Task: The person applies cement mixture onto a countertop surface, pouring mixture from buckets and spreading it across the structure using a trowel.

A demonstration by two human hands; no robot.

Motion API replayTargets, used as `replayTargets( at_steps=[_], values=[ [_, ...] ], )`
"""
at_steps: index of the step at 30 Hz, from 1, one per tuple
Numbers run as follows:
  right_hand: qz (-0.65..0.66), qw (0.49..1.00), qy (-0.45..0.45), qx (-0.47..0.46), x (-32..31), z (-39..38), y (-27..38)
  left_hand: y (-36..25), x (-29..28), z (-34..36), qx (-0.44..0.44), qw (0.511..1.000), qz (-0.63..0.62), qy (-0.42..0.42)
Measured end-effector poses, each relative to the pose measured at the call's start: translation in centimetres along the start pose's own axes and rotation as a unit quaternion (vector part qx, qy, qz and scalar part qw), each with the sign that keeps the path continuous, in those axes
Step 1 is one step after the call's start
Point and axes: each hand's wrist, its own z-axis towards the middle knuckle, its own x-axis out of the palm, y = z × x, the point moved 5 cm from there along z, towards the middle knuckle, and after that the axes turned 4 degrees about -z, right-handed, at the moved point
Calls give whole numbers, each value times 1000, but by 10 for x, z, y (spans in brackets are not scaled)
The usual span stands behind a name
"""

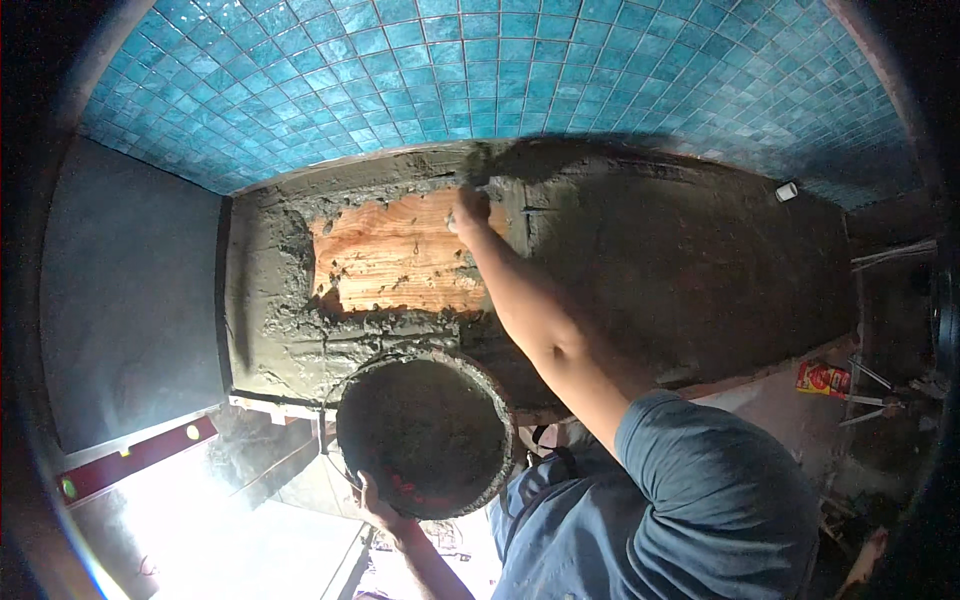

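Note:
My right hand (470, 213) reaches across the counter and is closed round the handle of a trowel. The mortar-smeared trowel blade (478, 164) meets the wet strip at the foot of the tiled wall. My left hand (378, 506) grips the near left rim of a round bucket (505, 410), whose dark inside is crusted with mortar. Wet grey mortar (270, 345) surrounds a rectangle of bare wood (400, 255), with crumbs of mortar scattered on it. To the right of my arm the mortar layer (690, 270) looks smooth.
Blue square tiles (500, 75) cover the back wall. A dark grey panel (135, 290) closes the left side. Below it lies a red spirit level (140, 458). A short white pipe (787, 191) sticks up at the back right, and a red packet (823, 378) lies right of the counter.

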Motion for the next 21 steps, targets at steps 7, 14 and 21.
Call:
replayTargets(
  at_steps=[7, 14, 21],
  values=[
    [-203, 958, 196, -57, 18, -85, 32, -3, -24, -4, -79, 995, -44, -38],
    [-549, 795, 164, -197, 48, -31, 57, -27, 19, -16, 45, 998, -32, -25],
    [-485, 832, -7, -271, -197, 26, 37, -39, 48, -32, 47, 998, 36, -9]
  ],
)
